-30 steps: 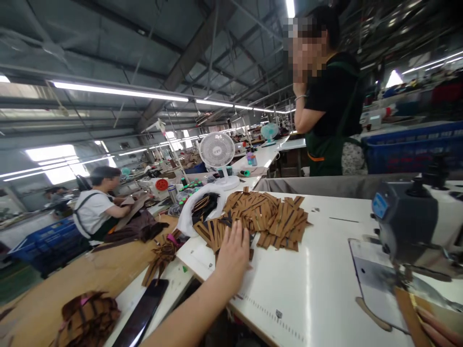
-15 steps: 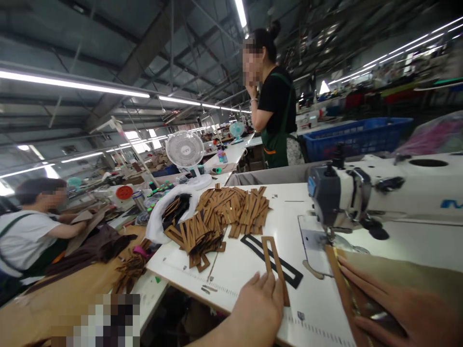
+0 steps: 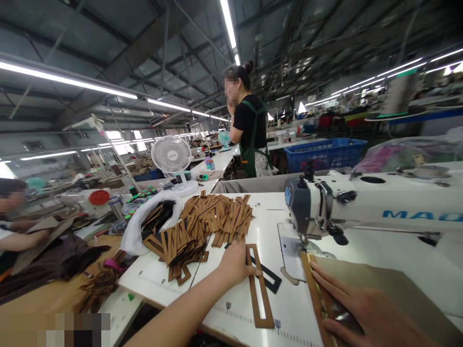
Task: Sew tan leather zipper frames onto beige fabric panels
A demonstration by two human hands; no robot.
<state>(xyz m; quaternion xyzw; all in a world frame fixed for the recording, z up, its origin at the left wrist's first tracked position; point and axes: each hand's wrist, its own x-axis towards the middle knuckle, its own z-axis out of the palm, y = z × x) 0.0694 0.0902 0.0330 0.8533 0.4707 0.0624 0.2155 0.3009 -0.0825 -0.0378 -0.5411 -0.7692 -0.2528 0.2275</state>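
Note:
My left hand reaches to the near right edge of a pile of brown frame-shaped strips. Its thumb stretches apart from the fingers and touches a loose brown slotted frame; the fingertips are partly hidden. Under that frame lies a black slotted frame. Flat on the work, my right hand has its fingers stretched along a brown strip with a gold zipper, beside an olive-beige panel. The strip's far end is by the needle area of a white sewing machine.
A white bag with dark pieces and a white fan stand behind the pile. One co-worker stands beyond the table; another person's arm handles fabric at left. A blue basket sits behind the machine.
My left hand has moved off the brown frame's middle, forward to the pile's edge. The brown frame now shows whole. My right hand stays on the zipper strip; the view has swung right.

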